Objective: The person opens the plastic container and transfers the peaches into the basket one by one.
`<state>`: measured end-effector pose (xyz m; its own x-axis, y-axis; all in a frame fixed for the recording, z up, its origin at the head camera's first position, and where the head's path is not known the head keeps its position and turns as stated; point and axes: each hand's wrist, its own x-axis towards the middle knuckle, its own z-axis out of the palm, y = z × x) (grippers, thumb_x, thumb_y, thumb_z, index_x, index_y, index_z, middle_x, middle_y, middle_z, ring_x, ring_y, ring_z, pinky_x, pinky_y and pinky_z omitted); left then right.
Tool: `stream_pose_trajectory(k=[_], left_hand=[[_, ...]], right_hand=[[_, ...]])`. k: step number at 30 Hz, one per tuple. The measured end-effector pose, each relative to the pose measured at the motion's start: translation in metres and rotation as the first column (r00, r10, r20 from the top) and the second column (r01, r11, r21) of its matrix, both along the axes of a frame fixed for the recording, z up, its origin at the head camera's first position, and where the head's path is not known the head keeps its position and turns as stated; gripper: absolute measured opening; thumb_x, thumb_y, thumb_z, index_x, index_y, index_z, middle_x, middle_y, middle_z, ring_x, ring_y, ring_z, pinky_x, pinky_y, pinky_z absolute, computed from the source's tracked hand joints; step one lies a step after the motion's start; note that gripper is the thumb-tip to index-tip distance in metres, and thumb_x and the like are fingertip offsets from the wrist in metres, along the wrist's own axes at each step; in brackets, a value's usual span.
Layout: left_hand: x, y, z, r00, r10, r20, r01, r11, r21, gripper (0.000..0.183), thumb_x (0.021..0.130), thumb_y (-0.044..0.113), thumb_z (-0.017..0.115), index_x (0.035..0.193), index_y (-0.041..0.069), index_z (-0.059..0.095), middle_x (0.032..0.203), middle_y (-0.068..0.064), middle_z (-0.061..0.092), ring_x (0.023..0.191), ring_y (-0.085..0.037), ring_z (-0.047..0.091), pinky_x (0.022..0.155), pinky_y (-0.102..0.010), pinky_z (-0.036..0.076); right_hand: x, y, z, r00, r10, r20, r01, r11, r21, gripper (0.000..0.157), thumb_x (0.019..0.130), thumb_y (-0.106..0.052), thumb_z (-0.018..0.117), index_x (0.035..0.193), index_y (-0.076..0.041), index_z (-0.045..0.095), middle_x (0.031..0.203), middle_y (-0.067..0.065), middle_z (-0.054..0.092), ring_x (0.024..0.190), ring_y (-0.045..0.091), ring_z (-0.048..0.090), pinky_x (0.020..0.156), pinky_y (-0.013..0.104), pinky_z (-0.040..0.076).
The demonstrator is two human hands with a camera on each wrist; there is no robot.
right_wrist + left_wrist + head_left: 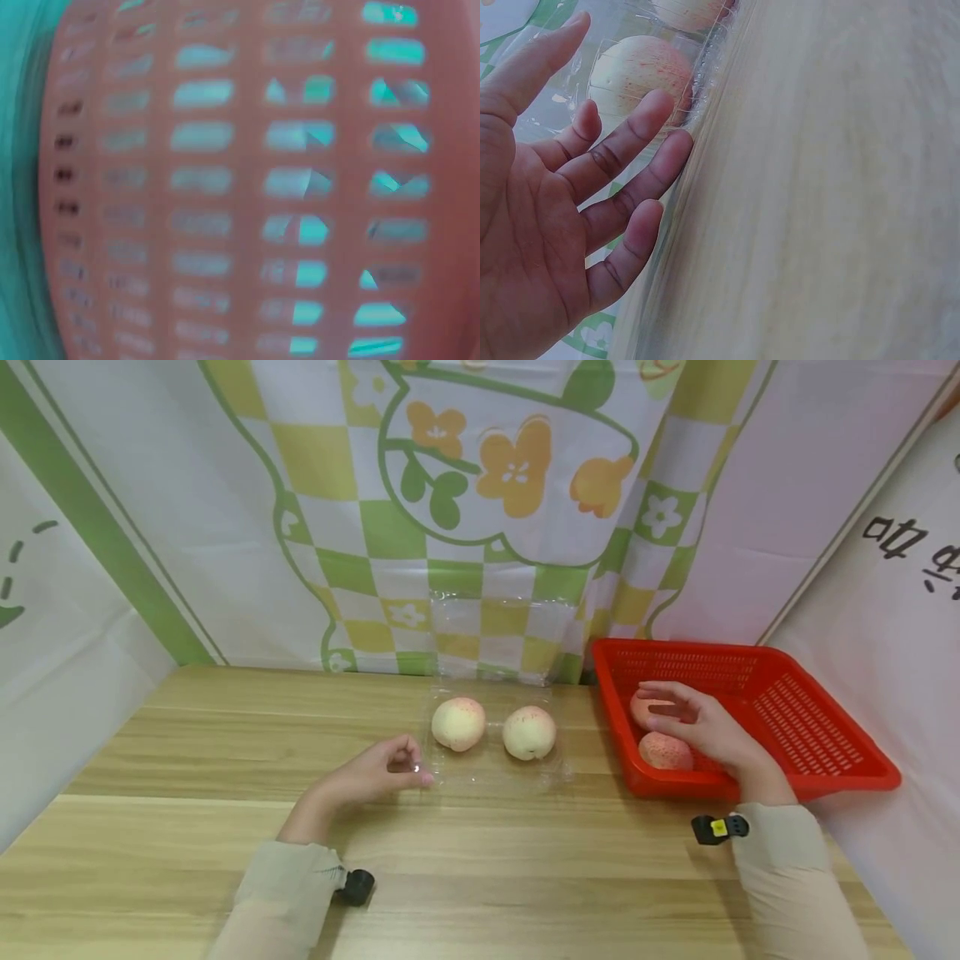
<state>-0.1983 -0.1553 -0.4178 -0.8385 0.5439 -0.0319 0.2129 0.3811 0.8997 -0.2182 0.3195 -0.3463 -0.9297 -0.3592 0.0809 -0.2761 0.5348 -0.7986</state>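
Observation:
In the head view, two pale peaches with a pink blush, a left peach (458, 724) and a right peach (529, 732), sit in a clear plastic box (491, 777) with its lid raised at the back. My left hand (367, 772) is at the box's left edge, fingers loosely bent and holding nothing; contact with the plastic cannot be made out. Inside a red basket (840, 735) lie two pinker peaches, a rear one (642, 708) and a front one (665, 752). Over them hovers my right hand (705, 727), fingers and thumb spread about the rear peach, partly hiding it.
A wooden table (525, 860) carries the box and the basket. Behind it hangs a patterned white, green and yellow cloth (360, 527). The basket's slotted wall (251, 180) fills the right wrist view, blurred, and hides the right hand there.

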Motion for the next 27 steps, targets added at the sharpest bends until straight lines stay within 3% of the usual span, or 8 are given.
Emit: stream_pose_trajectory(k=[5,9,17,23,27], left_hand=[[0.0,0.0,0.0,1.0,0.006,-0.004,-0.006,1.0,-0.005,0.032,0.092,0.025,0.072,0.098,0.005,0.048,0.092,-0.004,0.062,0.097,-0.019,0.062,0.092,-0.037,0.046],[0.0,0.0,0.0,1.0,0.008,-0.005,-0.008,1.0,-0.01,0.032,0.092,0.026,0.071,0.098,0.005,0.048,0.092,-0.003,0.062,0.098,-0.019,0.062,0.094,-0.037,0.045],[0.001,0.0,0.0,1.0,0.013,0.003,-0.013,1.0,-0.013,0.032,0.092,0.026,0.072,0.098,0.005,0.049,0.092,-0.003,0.06,0.094,-0.019,0.058,0.092,-0.037,0.045],[0.0,-0.001,-0.001,1.0,0.015,0.002,-0.015,1.0,-0.018,0.031,0.092,0.027,0.072,0.099,0.006,0.05,0.092,-0.002,0.06,0.093,-0.018,0.056,0.09,-0.036,0.045],[-0.001,0.0,-0.001,1.0,0.017,-0.001,-0.017,1.0,-0.023,0.032,0.092,0.027,0.072,0.099,0.007,0.049,0.093,-0.002,0.062,0.093,-0.018,0.058,0.092,-0.036,0.045]], right_hand=[[0.005,-0.012,0.006,0.999,-0.021,-0.031,0.017,0.992,-0.124,0.054,0.099,-0.018,0.061,0.149,-0.019,0.042,0.141,-0.006,0.053,0.125,0.008,0.056,0.093,0.013,0.047],[0.009,-0.025,0.011,0.998,-0.021,-0.059,0.004,0.962,-0.274,0.054,0.099,-0.011,0.059,0.15,-0.017,0.041,0.137,-0.013,0.054,0.121,0.003,0.057,0.091,0.016,0.051],[0.01,-0.055,0.015,0.993,-0.008,-0.118,-0.043,0.904,-0.426,0.053,0.099,-0.005,0.057,0.149,-0.014,0.041,0.143,-0.002,0.051,0.13,0.015,0.052,0.096,0.016,0.049],[0.007,-0.079,0.014,0.991,0.005,-0.132,-0.066,0.887,-0.458,0.054,0.099,-0.006,0.058,0.149,-0.016,0.042,0.149,0.012,0.046,0.132,0.022,0.049,0.1,0.017,0.046],[0.004,-0.096,0.013,0.992,0.018,-0.125,-0.075,0.882,-0.465,0.055,0.099,-0.006,0.059,0.15,-0.018,0.04,0.151,0.013,0.043,0.134,0.031,0.046,0.1,0.018,0.046]])
